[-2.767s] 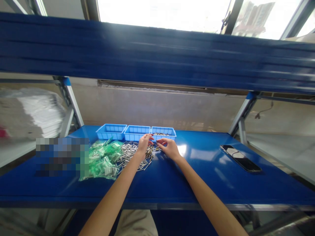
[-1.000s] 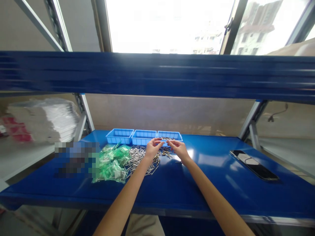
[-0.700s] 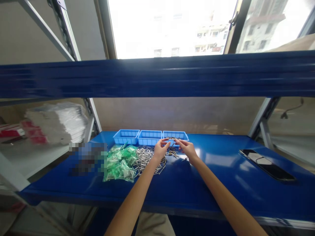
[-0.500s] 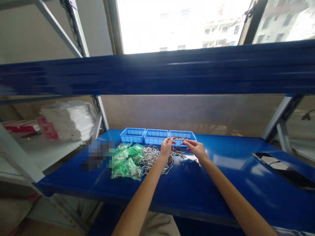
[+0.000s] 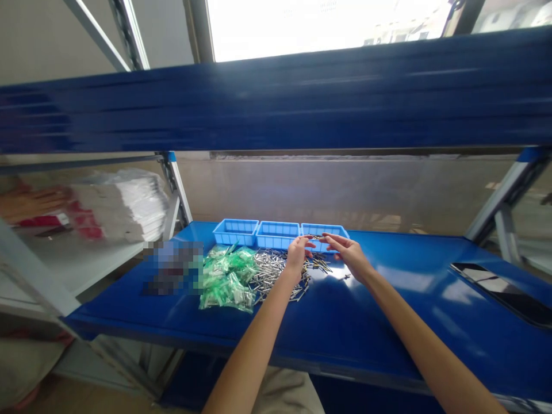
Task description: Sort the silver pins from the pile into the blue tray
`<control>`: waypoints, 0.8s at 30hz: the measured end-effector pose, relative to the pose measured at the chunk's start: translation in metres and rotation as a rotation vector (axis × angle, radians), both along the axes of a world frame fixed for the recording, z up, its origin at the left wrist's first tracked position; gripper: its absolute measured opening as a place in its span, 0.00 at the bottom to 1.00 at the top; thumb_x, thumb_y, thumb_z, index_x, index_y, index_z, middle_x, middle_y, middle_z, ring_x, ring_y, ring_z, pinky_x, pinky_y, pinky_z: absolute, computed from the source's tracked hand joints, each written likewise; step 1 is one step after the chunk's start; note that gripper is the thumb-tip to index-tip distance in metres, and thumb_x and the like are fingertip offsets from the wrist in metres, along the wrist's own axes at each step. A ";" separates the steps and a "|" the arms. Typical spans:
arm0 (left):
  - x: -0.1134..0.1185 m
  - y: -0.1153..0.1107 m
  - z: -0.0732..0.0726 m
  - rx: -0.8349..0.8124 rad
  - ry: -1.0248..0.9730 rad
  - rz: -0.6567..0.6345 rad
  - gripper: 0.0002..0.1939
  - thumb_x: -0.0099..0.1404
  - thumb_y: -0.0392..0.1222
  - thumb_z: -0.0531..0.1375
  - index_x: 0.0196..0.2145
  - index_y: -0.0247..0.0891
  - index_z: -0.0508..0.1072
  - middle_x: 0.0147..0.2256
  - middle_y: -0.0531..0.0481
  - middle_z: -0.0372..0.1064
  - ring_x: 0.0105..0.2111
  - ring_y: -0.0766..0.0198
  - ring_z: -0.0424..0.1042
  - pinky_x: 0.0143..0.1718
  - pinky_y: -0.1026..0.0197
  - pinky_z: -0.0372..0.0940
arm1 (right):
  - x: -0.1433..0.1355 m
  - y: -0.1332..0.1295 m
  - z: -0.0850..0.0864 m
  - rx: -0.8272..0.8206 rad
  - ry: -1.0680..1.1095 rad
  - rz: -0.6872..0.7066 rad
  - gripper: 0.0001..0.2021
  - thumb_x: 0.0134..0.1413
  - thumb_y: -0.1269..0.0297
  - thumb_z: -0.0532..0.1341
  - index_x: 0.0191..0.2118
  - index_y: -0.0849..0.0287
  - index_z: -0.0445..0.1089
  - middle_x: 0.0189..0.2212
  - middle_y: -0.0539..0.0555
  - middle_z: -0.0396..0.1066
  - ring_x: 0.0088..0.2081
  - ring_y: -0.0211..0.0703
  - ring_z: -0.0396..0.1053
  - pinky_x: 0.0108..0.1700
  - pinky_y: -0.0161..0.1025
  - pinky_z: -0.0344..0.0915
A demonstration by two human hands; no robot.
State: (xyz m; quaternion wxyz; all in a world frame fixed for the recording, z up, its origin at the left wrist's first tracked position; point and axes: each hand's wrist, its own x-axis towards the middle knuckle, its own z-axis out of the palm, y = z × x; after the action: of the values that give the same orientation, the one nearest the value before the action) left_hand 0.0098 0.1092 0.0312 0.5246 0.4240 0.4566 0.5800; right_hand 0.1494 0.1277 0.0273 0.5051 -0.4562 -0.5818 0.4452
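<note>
My left hand point(image 5: 296, 256) and my right hand point(image 5: 352, 257) are raised in front of the right-hand blue bin point(image 5: 342, 232), fingertips pinched and facing each other. Between them runs a thin metal rod point(image 5: 317, 237), its ends hidden by the fingers; its exact kind is too small to make out. Below and left of the hands spreads a pile of loose metal rods point(image 5: 269, 270). A smaller bunch of darker and brassy rods point(image 5: 319, 263) lies under the gap between my hands. Beneath my right hand are a few stray rods point(image 5: 345, 277).
Two more blue bins point(image 5: 235, 238) stand in the row to the left. Green plastic bags point(image 5: 228, 282) lie beside the rod pile on the blue table point(image 5: 366, 345). A phone point(image 5: 502, 290) rests at the right. Another person's hand point(image 5: 37, 202) is by wrapped stacks point(image 5: 125, 204) on the left shelf.
My fingertips have come closer together, with the rod now spanning them. The view has tilted down slightly. Another person's hand has appeared at the far left.
</note>
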 end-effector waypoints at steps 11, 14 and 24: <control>-0.008 0.007 -0.006 0.016 0.136 0.049 0.14 0.55 0.43 0.49 0.36 0.35 0.69 0.29 0.50 0.68 0.20 0.72 0.62 0.24 0.67 0.55 | 0.006 0.001 -0.008 0.179 -0.525 -0.216 0.12 0.47 0.57 0.58 0.34 0.57 0.74 0.32 0.54 0.74 0.33 0.43 0.70 0.29 0.33 0.62; -0.011 0.008 -0.009 0.075 0.344 0.081 0.14 0.56 0.42 0.48 0.35 0.36 0.69 0.28 0.50 0.68 0.22 0.69 0.63 0.27 0.64 0.58 | 0.010 -0.003 -0.005 0.166 -0.839 -0.322 0.13 0.45 0.51 0.59 0.26 0.55 0.74 0.28 0.52 0.74 0.34 0.45 0.70 0.33 0.35 0.62; -0.005 -0.005 -0.021 0.445 1.312 -0.050 0.10 0.58 0.44 0.53 0.36 0.42 0.72 0.38 0.49 0.69 0.41 0.58 0.64 0.45 0.55 0.53 | 0.018 -0.007 -0.005 -0.161 -1.090 -0.330 0.21 0.50 0.49 0.55 0.23 0.64 0.70 0.24 0.64 0.72 0.33 0.52 0.72 0.31 0.38 0.65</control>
State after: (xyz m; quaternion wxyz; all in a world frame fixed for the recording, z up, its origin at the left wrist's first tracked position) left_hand 0.0050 0.1041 0.0099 0.0536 0.7950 0.5398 0.2713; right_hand 0.1677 0.1203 0.0223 0.1589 -0.7415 -0.6435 0.1039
